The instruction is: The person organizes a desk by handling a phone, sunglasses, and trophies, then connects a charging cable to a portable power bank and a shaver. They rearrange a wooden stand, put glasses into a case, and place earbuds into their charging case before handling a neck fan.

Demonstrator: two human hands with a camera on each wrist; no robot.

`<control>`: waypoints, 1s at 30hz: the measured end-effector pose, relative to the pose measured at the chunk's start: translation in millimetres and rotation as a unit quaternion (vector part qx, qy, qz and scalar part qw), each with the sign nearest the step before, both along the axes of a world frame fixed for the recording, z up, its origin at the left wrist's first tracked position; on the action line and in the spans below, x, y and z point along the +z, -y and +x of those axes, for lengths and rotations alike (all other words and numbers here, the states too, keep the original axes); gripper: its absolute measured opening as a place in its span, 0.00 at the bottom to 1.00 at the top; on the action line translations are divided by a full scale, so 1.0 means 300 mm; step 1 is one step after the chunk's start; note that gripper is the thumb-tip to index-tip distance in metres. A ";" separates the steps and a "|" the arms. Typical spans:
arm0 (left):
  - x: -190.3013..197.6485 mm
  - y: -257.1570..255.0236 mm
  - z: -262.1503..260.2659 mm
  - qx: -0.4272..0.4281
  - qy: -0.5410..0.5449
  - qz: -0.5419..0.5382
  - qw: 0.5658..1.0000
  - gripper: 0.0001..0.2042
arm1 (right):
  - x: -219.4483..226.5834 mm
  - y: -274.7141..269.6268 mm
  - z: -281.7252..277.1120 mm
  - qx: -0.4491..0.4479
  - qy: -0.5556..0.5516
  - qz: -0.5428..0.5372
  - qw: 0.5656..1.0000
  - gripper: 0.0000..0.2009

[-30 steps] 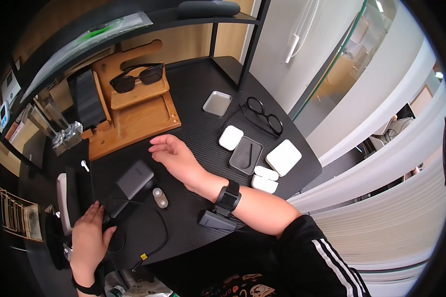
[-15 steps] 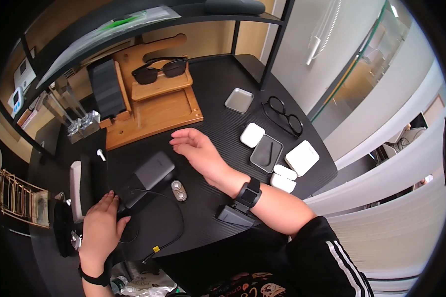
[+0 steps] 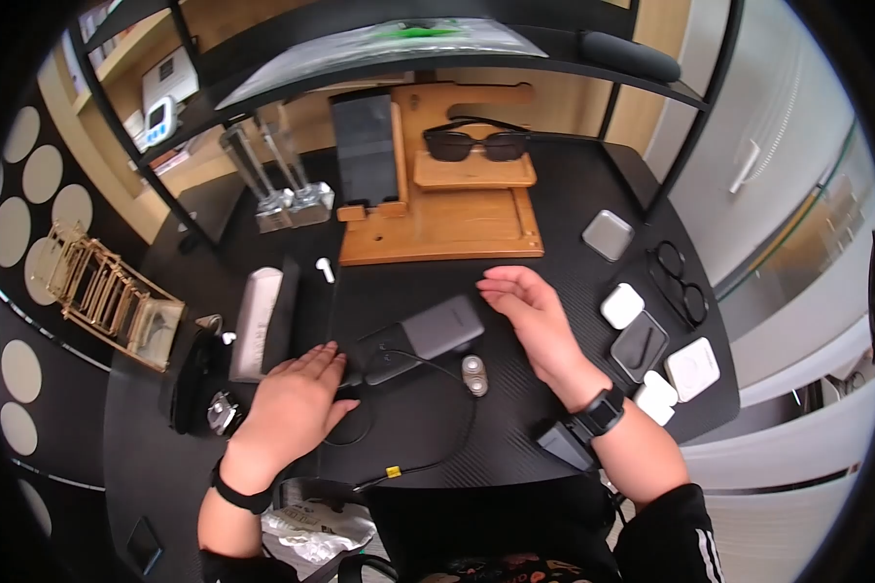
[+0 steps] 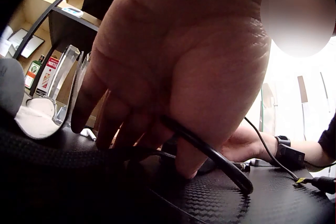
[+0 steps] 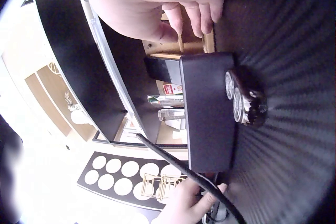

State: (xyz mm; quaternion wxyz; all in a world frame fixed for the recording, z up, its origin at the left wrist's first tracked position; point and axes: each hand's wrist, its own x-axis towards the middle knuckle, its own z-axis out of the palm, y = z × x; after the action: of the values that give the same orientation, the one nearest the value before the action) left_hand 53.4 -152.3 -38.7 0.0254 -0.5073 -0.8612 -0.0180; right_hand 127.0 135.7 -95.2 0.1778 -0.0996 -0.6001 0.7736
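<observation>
- The person's left hand point(image 3: 297, 403) reaches over the left side of the black, ribbed tabletop point(image 3: 515, 437), palm down, fingers fairly straight and thumb set apart; it grips nothing.
- The person's right hand point(image 3: 540, 325) hovers on the right, its fingers loosely bent, close together and holding nothing.
- Between the hands lies the dark grey and black rectangular power bank point(image 3: 442, 330), slanting from near left to far right. The left fingertips are just beside its left end; whether they touch it cannot be told.
- A thin black cable point(image 3: 472, 413) crosses the power bank's black part and curves to the near edge, where it bears a small yellow label point(image 3: 393, 473).
- Just to the near right of the power bank sits a small brown object with two round silver caps point(image 3: 473, 375).
- Left of it, toward the far side, lies one white earbud point(image 3: 325, 269); a long pale case point(image 3: 260, 321) stands near the left hand.
- At the far side, a brown wooden stand point(image 3: 447, 233) bears dark-lensed sunglasses point(image 3: 476, 146).
- Right of the right hand are a rounded white case point(image 3: 622, 306) and a shallow black tray point(image 3: 639, 348).
</observation>
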 end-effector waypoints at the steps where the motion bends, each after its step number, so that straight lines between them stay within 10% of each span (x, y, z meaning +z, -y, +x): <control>1: 0.001 0.002 0.001 0.010 -0.003 -0.005 1.000 0.24 | 0.002 0.002 0.001 0.000 -0.005 -0.002 1.000 0.15; 25: 0.005 -0.036 0.024 0.024 0.024 0.002 0.999 0.24 | 0.049 0.026 0.024 -0.022 -0.024 -0.056 0.998 0.15; 30: -0.005 -0.037 0.026 0.033 0.033 0.008 0.999 0.25 | 0.192 -0.031 0.216 -0.041 -0.117 0.144 0.982 0.15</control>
State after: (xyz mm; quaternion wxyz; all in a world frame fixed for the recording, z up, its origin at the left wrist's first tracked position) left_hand 61.3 -141.0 -40.1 0.0013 -0.4773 -0.8778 -0.0408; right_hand 191.9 144.9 -37.6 0.2907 -0.0061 -0.6758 0.6773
